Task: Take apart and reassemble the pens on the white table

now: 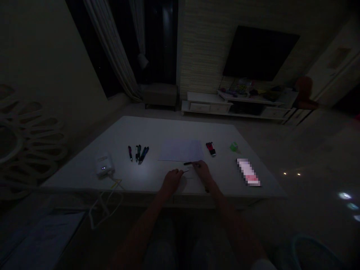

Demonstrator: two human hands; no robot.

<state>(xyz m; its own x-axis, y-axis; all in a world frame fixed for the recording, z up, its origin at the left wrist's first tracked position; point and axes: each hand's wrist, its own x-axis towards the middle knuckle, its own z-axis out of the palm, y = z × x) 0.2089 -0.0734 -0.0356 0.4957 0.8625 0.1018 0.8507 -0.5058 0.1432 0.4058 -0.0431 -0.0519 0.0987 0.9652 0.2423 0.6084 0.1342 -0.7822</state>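
Near the front edge of the white table (152, 129), my left hand (172, 180) is closed, with a thin dark stick (185, 171) poking out from its fingertips. My right hand (201, 168) pinches a short dark pen piece (188, 163) that points left. The two pieces are apart. Just beyond both hands lies a sheet or stack of white paper (181, 150). Dim light hides whether the thin stick is a refill.
Several dark pens (144, 155) lie to the left, and a bunch of red and black pens (210, 149) to the right. A green object (233, 146) and a lit phone (249, 172) are further right. A white box (104, 165) with cables stands at the left.
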